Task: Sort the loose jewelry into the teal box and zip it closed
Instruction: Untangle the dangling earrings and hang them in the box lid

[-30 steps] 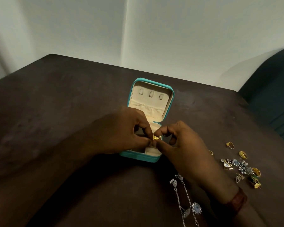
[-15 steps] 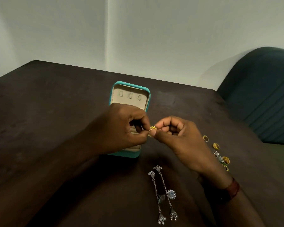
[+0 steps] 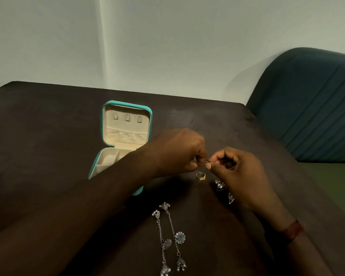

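my left grip (image 3: 179, 152) and right grip (image 3: 241, 176) both pinch a small gold piece (image 3: 207, 161), probably to fasten it | teal box (image 3: 103, 126) open to receive it | gold ring (image 3: 200, 176) loose on surface (image 3: 48, 136)

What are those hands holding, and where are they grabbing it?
A tiny gold piece: the left hand pinches one side, the right hand the other. Its kind cannot be told.

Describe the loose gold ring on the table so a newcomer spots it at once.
Start at the open teal box on the dark table and look right, to where the left hand and right hand pinch a small gold piece. Just below them lies the gold ring. It is a yellow band, unlike the silver triangular earrings to its right.
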